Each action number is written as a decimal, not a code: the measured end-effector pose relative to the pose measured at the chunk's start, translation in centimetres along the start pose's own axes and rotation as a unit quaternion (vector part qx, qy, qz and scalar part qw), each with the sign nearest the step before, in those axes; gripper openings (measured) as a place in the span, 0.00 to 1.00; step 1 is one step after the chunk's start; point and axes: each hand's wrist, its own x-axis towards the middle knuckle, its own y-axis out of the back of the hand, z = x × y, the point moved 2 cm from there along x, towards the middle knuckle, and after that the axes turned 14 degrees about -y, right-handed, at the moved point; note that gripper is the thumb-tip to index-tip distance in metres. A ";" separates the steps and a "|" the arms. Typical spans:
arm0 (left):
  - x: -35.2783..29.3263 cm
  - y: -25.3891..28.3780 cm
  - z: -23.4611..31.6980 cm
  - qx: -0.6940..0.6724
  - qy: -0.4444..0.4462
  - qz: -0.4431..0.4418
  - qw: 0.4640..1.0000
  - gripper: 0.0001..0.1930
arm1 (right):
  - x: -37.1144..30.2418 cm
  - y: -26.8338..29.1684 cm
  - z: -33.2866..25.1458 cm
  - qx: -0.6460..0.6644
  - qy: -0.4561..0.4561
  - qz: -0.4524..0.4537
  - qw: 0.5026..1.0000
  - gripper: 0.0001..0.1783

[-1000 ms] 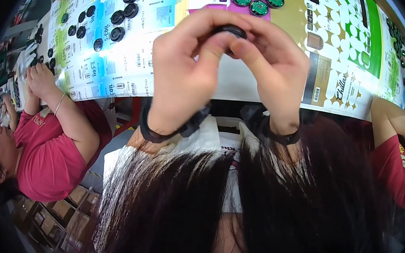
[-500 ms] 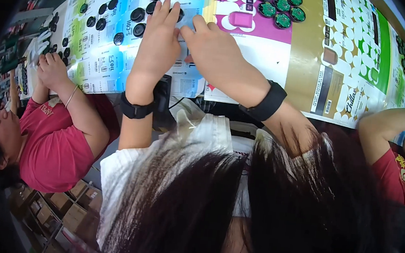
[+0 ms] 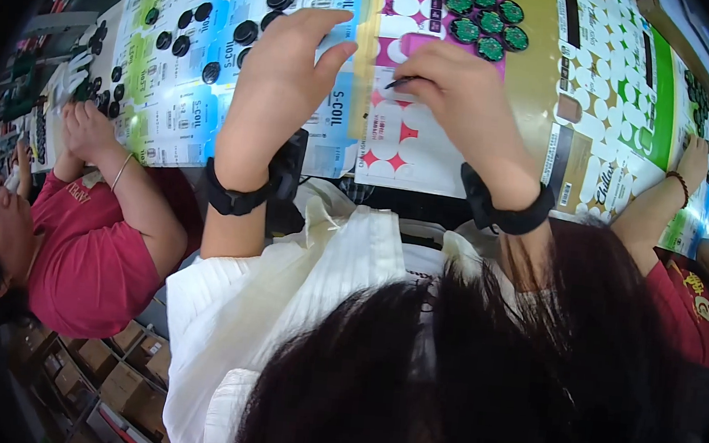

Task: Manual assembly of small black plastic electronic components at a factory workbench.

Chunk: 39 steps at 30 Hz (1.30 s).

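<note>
While the right hand pinches a dark, thin-edged piece over the sheet-covered desk, the left hand is half-spread, seemingly empty; probably light and stiff, the piece should suit fingertips at its rim.

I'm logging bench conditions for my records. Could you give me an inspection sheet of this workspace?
Surface: glossy multicoloured printed sheets laid flat
Work pieces: round black pieces, left of centre; round black green-topped pieces, clustered upper right of centre
Clutter: small dark parts, farther left
Left hand: thumb and fingers apart, near the round black pieces
Right hand: pinching a thin dark piece
Cables: nothing clearly seen
Surroundings: red-shirted co-workers either side; brown cardboard boxes, lower left
</note>
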 end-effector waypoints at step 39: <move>3.2 -5.6 7.5 -0.693 0.113 0.068 0.708 0.16 | -5.3 6.1 0.6 0.410 -0.208 0.131 0.878 0.16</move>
